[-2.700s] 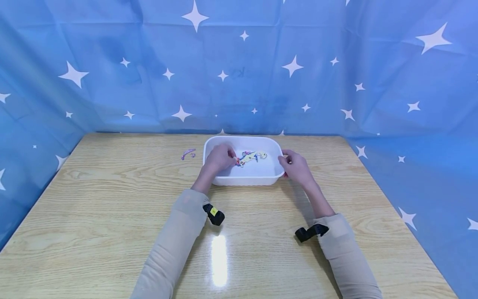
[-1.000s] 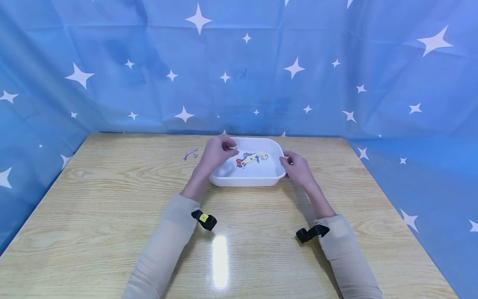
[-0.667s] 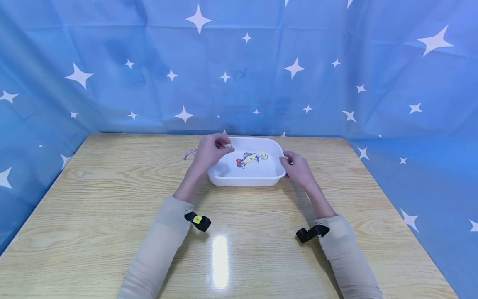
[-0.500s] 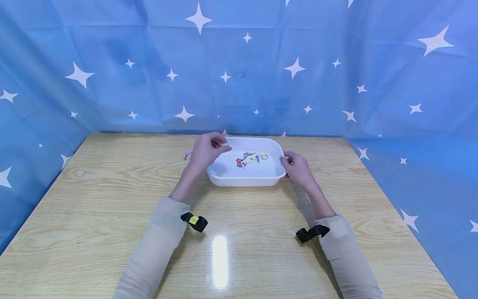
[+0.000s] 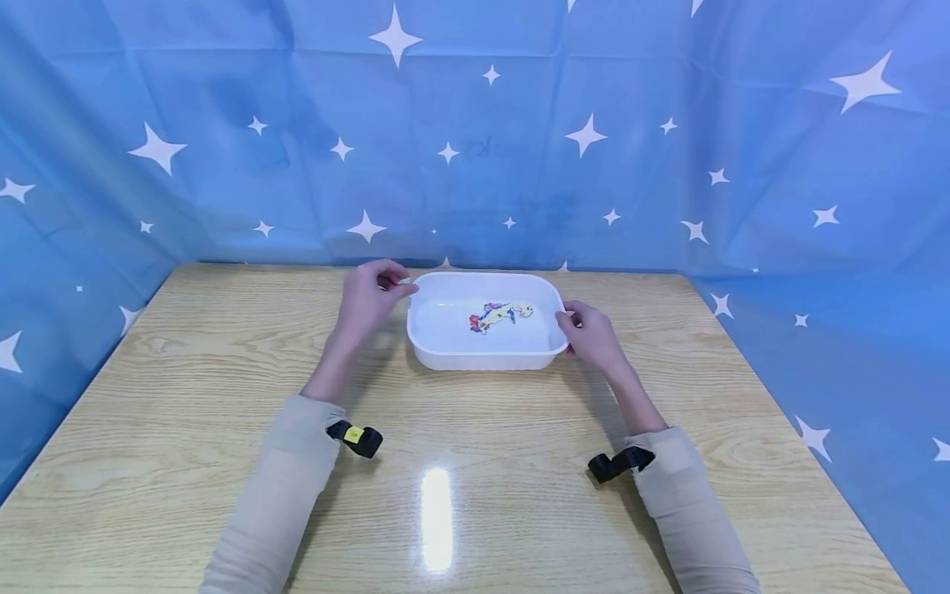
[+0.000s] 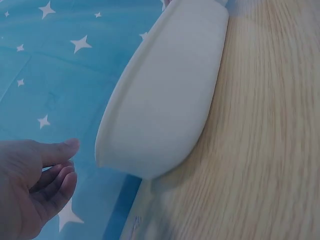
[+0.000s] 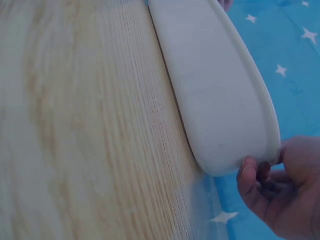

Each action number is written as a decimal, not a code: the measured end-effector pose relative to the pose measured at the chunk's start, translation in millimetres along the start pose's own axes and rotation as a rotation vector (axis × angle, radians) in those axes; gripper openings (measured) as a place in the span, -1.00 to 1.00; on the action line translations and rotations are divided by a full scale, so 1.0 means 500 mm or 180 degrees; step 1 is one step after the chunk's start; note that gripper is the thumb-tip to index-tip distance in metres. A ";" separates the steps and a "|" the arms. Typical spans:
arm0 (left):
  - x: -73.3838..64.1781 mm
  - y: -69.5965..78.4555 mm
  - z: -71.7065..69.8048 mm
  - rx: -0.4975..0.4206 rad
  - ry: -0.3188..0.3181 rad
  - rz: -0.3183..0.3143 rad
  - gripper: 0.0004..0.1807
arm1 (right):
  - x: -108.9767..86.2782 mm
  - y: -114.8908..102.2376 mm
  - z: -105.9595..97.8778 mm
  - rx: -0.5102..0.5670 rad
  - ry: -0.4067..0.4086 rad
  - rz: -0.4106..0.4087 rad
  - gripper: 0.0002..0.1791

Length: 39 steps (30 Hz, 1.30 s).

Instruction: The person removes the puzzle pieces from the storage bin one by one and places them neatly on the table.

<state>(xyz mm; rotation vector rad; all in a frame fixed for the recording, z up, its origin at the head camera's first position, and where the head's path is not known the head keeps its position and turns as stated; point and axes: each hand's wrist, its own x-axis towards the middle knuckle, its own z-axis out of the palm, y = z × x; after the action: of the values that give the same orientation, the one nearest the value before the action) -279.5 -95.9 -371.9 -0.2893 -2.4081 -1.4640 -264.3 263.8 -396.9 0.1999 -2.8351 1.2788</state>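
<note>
A white plastic basin (image 5: 490, 360) stands at the back middle of the table. On its bottom lies a small cartoon-like figure (image 5: 499, 315) in pale yellow, with red and blue parts. My left hand (image 5: 369, 295) is raised just outside the basin's left end, thumb and index finger pinching a tiny pale greenish piece (image 5: 404, 280). My right hand (image 5: 590, 330) grips the basin's right end, thumb at the rim and fingers against the outer wall, as the right wrist view shows. A thin purple strip (image 6: 135, 226) lies on the table near the left hand, hidden behind it in the head view.
The wooden table (image 5: 475, 445) reaches back to a blue curtain (image 5: 475, 190) with white stars, close behind the basin. Black wrist cameras sit on both sleeves. A bright light reflection (image 5: 436, 520) shows on the tabletop.
My left hand has risen from inside the basin beside the figure and moved left past its left rim, carrying the pale piece. The right hand keeps its hold on the basin.
</note>
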 end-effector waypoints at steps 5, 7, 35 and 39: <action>-0.003 -0.030 -0.026 0.0080 0.0080 -0.0099 -0.76 | 0.000 0.001 0.000 -0.0013 0.0002 -0.0007 -0.55; -0.004 -0.043 -0.035 0.0138 0.0097 -0.0146 -0.75 | 0.000 0.001 -0.001 -0.0026 -0.0002 -0.0005 -0.55; -0.009 -0.159 -0.082 0.0833 -0.0339 -0.0672 -0.72 | -0.002 -0.003 0.000 -0.0028 -0.0002 0.0011 -0.55; -0.005 -0.159 -0.079 0.0833 -0.0485 -0.0655 -0.71 | -0.003 -0.003 0.000 -0.0022 -0.0005 0.0016 -0.55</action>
<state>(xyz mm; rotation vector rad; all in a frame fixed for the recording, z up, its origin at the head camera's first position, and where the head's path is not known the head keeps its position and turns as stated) -296.9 -167.2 -421.4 -0.0975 -2.7870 -1.2220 -262.5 263.1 -395.9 0.1936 -2.8427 1.2703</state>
